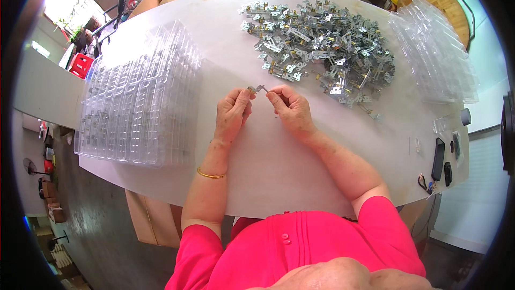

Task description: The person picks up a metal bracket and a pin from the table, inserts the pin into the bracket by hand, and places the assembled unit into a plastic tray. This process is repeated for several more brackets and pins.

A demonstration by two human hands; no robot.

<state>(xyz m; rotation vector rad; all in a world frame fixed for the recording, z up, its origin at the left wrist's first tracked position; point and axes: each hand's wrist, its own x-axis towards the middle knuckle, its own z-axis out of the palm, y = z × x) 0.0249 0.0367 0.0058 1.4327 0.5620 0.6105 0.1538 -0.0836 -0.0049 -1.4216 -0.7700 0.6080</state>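
Over the middle of the white table (257, 166), my left hand (233, 113) and my right hand (291, 108) face each other with a small gap between them. A small bent metal bracket (260, 89) spans that gap. Both hands are closed on it, thumb against fingers: the left on its brassy end, the right on its grey end. Beyond my right hand lies a broad heap of similar metal brackets (327, 48), silver with brass-coloured bits. To the left of my left hand rises a stack of clear plastic trays (139, 97), with metal parts showing in the compartments.
Nested clear plastic trays (434, 48) lie at the far right. A black phone (438, 158), a dark key fob (448, 173) and a small grey roll (465, 116) sit by the right edge. Cardboard boxes (153, 217) stand under the table and beyond its far left edge.
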